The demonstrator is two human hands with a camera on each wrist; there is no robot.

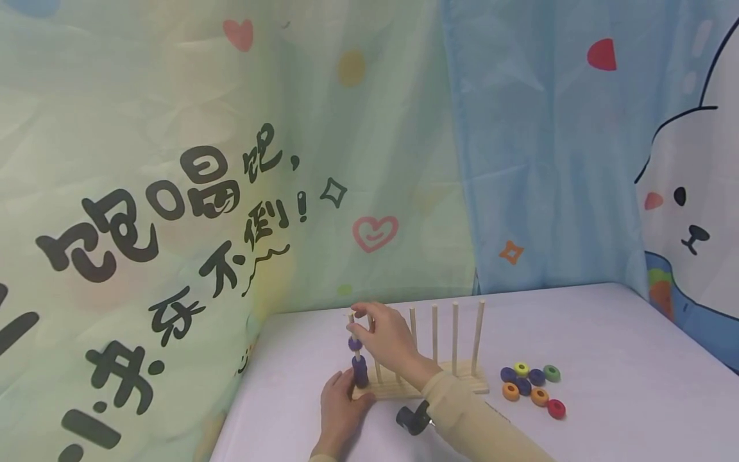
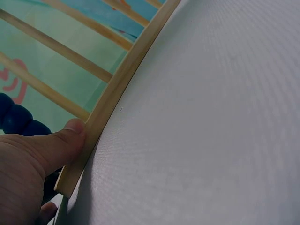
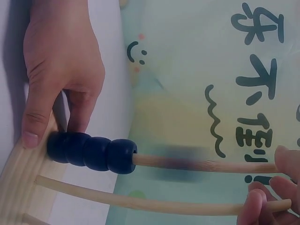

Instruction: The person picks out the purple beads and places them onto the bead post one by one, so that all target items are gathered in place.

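A wooden peg rack [image 1: 424, 384] with several upright pegs stands on the table. My left hand [image 1: 340, 410] grips the left end of its base, with the thumb [image 2: 70, 133] on the front edge in the left wrist view. Stacked dark blue beads [image 3: 91, 152] sit at the bottom of the leftmost peg. Above them a single blue-purple bead [image 1: 355, 344] is around the same peg, blurred in the right wrist view [image 3: 178, 163]. My right hand [image 1: 389, 337] is at that peg's top, thumb and fingers parted around the tip, above the bead.
Loose ring beads lie right of the rack: yellow [image 1: 521, 369], green [image 1: 552, 373], orange [image 1: 510, 391], red [image 1: 557, 409] and several dark blue ones [image 1: 537, 377]. A black object [image 1: 412, 420] shows below the right wrist. A printed curtain [image 1: 375, 160] hangs behind the white table [image 1: 606, 359].
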